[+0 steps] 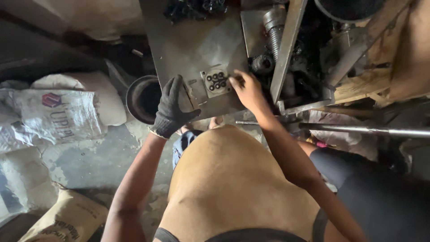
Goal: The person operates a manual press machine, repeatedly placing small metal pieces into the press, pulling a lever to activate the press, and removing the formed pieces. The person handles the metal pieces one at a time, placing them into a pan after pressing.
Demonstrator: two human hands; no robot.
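Left hand (171, 109): gloved, fingers spread flat on the steel plate (188, 49), left of the die block (216, 82).
Right hand (247, 89): bare, fingers pinching a small ring at the die block's right edge.
Handling: ring likely light, stiff, oily; pinch its rim.

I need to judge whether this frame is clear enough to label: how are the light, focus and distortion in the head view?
Head view: dim, flat light; the metal plate is lit, the machine recess beside it falls into shadow. The gloved left hand and bare right hand look reasonably sharp; the sacks are softer. Wide-angle stretch at the edges.
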